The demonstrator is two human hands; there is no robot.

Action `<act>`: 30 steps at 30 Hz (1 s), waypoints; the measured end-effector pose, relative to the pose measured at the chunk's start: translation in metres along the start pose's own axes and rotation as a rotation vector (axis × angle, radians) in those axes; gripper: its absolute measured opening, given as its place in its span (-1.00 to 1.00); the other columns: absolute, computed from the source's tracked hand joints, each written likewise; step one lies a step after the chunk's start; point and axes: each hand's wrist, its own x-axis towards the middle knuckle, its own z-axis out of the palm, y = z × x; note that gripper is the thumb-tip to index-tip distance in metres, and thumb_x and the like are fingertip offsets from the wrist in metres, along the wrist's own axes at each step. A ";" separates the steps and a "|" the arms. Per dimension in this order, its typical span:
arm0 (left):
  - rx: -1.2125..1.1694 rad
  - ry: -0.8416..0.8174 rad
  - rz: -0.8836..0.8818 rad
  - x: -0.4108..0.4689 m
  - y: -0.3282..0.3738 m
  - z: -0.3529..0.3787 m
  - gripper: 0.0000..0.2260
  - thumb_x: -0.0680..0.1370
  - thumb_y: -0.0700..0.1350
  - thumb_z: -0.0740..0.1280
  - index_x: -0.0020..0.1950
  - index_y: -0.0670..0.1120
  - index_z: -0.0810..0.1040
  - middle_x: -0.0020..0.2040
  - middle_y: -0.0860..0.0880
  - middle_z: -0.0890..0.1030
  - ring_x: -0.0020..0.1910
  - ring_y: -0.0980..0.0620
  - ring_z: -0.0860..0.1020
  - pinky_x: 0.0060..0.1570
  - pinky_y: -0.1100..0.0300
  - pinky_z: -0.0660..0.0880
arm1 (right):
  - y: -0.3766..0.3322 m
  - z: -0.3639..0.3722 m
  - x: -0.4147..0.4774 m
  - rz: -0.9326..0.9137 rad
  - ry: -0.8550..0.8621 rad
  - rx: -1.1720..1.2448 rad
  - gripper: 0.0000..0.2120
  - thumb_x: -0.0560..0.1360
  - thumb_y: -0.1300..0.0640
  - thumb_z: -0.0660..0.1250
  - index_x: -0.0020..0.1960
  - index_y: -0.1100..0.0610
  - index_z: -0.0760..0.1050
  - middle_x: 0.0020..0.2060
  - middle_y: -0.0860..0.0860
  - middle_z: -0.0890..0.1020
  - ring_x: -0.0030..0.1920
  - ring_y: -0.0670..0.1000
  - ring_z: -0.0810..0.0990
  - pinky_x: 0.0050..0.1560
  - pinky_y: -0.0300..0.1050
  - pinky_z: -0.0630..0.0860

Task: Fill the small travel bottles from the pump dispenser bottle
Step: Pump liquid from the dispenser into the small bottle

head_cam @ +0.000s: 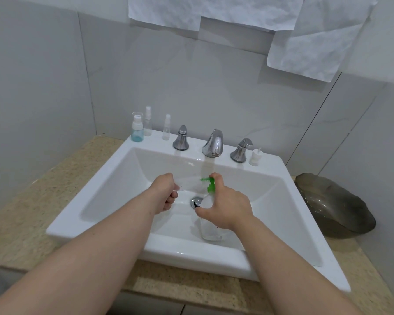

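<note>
Setting: tiled bathroom corner, white sink (191, 255) set in a speckled counter (21, 189).
Pump dispenser bottle (209, 233): clear body, green pump head (210, 185); held tilted over the basin, above the drain (196, 202).
Right hand (228, 208): my fingers are wrapped round the bottle's shoulder, forefinger up on the pump head.
Travel bottle in hand (182, 186): small, clear, blurred; its mouth seems close to the green nozzle, though I cannot tell if they touch.
Left hand (164, 194): curled tight about that small bottle.
Handling, pump bottle: looks like thin, light plastic, nearly empty; likely slick if soapy, so I judge the shoulder grip best.
Handling, travel bottle: very light, easily squeezed or tipped; hold it by the body, mouth clear.
Back ledge, left: one bottle with blue liquid (137, 130), two slim clear sprayers (147, 123) (166, 128).
Back ledge, right: loose white cap (254, 158), beside the right handle of the chrome tap (213, 144).
Counter, right: dark glass bowl (334, 205).
</note>
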 end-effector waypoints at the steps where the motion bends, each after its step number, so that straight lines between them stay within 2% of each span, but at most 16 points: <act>1: 0.002 -0.001 -0.007 0.000 0.000 0.000 -0.82 0.62 -0.14 0.07 -0.06 -0.13 0.43 -0.37 -0.04 0.32 -0.46 0.02 0.16 -0.49 0.28 0.09 | 0.000 0.000 0.000 0.000 -0.001 0.001 -0.26 0.42 -0.27 0.33 0.45 -0.06 0.07 -0.32 -0.14 0.50 -0.27 0.06 0.54 -0.25 -0.06 0.44; 6: -0.001 0.003 -0.036 0.001 0.001 0.001 -0.81 0.63 -0.14 0.06 -0.06 -0.12 0.43 -0.38 -0.03 0.32 -0.47 0.02 0.16 -0.54 0.30 0.09 | 0.001 0.000 0.000 -0.013 -0.004 0.022 -0.22 0.41 -0.28 0.33 0.48 -0.08 0.04 -0.31 -0.14 0.53 -0.28 0.02 0.57 -0.22 -0.07 0.49; 9: -0.023 0.008 -0.003 0.001 0.001 0.002 -0.79 0.63 -0.12 0.04 -0.05 -0.13 0.44 -0.38 -0.03 0.33 -0.46 0.03 0.16 -0.48 0.27 0.08 | 0.003 0.002 -0.002 -0.015 -0.010 0.025 -0.01 0.40 -0.31 0.33 0.60 -0.14 -0.21 -0.20 -0.16 0.55 -0.21 0.05 0.59 -0.14 -0.06 0.55; 11: -0.039 0.018 0.023 0.003 0.001 0.002 -0.77 0.63 -0.11 0.04 -0.03 -0.14 0.45 -0.37 -0.03 0.34 -0.45 0.02 0.18 -0.46 0.25 0.10 | 0.003 0.002 -0.002 -0.023 -0.007 0.016 0.04 0.41 -0.32 0.32 0.61 -0.15 -0.31 -0.10 -0.13 0.59 -0.20 0.06 0.57 -0.12 -0.05 0.56; 19: -0.037 0.022 0.013 0.005 -0.001 0.002 -0.77 0.64 -0.10 0.04 -0.04 -0.13 0.45 -0.37 -0.04 0.34 -0.45 0.02 0.18 -0.42 0.24 0.09 | 0.003 0.004 -0.001 -0.032 0.011 0.025 -0.06 0.41 -0.31 0.34 0.57 -0.08 -0.11 0.07 -0.15 0.59 -0.18 0.07 0.58 -0.12 -0.06 0.53; 23: -0.031 0.010 0.003 0.005 -0.001 0.002 -0.78 0.62 -0.12 0.04 -0.05 -0.12 0.44 -0.38 -0.03 0.33 -0.45 0.02 0.17 -0.44 0.26 0.08 | 0.003 0.005 0.002 -0.025 0.018 0.017 -0.10 0.42 -0.31 0.34 0.55 -0.07 -0.08 0.01 -0.14 0.59 -0.19 0.08 0.60 -0.17 -0.06 0.49; 27: -0.033 0.003 -0.002 0.005 0.000 0.002 -0.79 0.62 -0.13 0.04 -0.04 -0.13 0.45 -0.37 -0.03 0.32 -0.45 0.02 0.16 -0.42 0.23 0.08 | 0.004 0.008 0.004 -0.018 0.023 0.016 -0.09 0.41 -0.32 0.33 0.56 -0.07 -0.08 0.09 -0.13 0.62 -0.17 0.08 0.60 -0.15 -0.05 0.50; 30: -0.029 0.006 -0.013 0.004 0.000 0.003 -0.77 0.64 -0.12 0.03 -0.04 -0.13 0.45 -0.37 -0.04 0.33 -0.45 0.02 0.17 -0.42 0.23 0.09 | 0.004 0.008 0.004 -0.008 0.029 0.020 -0.12 0.42 -0.32 0.33 0.54 -0.07 -0.05 0.07 -0.13 0.63 -0.18 0.10 0.56 -0.18 -0.06 0.46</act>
